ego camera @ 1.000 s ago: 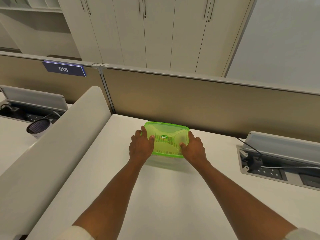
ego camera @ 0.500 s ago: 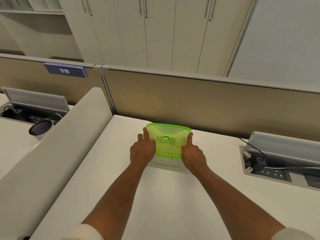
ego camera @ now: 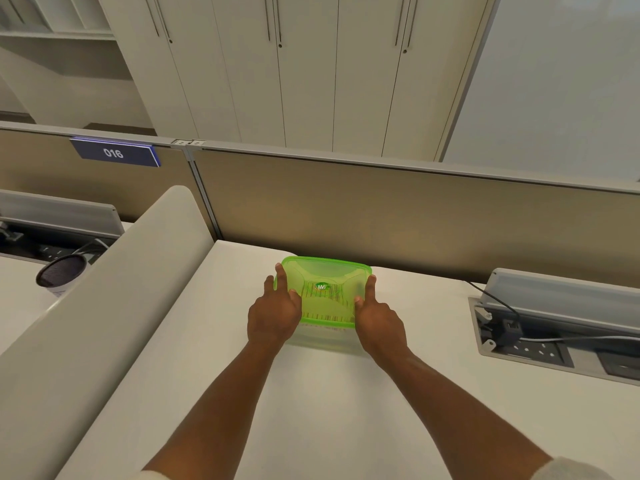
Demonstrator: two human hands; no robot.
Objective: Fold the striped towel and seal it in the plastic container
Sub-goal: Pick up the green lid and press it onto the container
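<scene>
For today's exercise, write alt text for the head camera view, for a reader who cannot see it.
Two bare hands, left hand and right hand, press on the green lid of a clear plastic container on a white desk. A striped towel shows through the lid.

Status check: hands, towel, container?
Left hand and right hand pressing green lid. Striped towel inside container. Nothing in the way.
</scene>
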